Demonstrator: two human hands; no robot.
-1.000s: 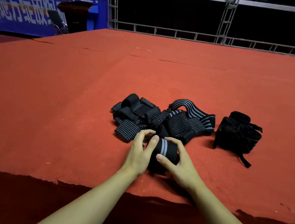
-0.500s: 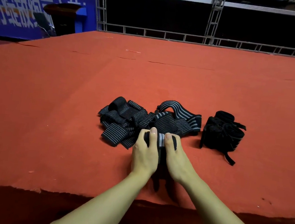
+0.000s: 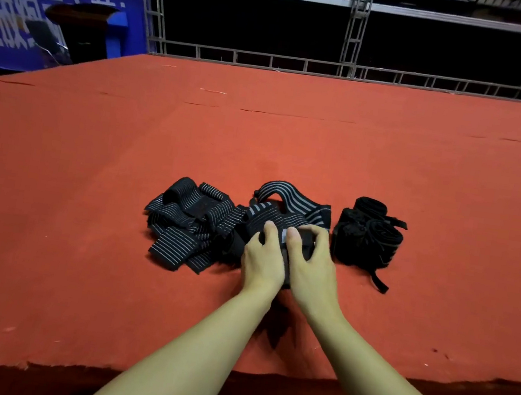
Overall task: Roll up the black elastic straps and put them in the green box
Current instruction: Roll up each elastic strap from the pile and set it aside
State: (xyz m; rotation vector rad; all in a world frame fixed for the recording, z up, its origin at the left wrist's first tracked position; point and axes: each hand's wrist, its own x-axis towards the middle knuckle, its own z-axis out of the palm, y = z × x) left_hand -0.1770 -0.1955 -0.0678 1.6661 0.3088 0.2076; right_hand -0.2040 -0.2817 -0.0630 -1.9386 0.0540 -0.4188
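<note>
Rolling under way: left hand [image 3: 263, 258] and right hand [image 3: 311, 264] both curled round 1 roll [image 3: 283, 238] of black strap, thumbs on top, fingers wrapped over the far side. Roll resting on the red worktop [image 3: 84, 206], just in front of the pile [image 3: 202, 222] and touching its near edge.

To do well, by judgement: keep both thumbs pressing down so turns stay tight; pull the loose tail taut against the elastic before each turn; keep edges square so the coil does not cone out to 1 side; feed from the pile without dragging neighbours along; pinch the end down before lifting, since elastic tends to spring open. Tail itself not plainly seen; a dark strip lies under the wrists, nearer than the pile, but hard to tell whether strap or shadow.

Pile: striped black straps, loose and tangled, several overlapping. Right of the pile, slightly apart: black bundle [image 3: 367, 237] of plain coiled straps, a thin end trailing toward the near side.

Containers: no green box in view, so nothing to report of contents; placement not yet possible to judge. Behind the pile, far off: blue banner [image 3: 17, 12] and metal truss [image 3: 352, 32].
</note>
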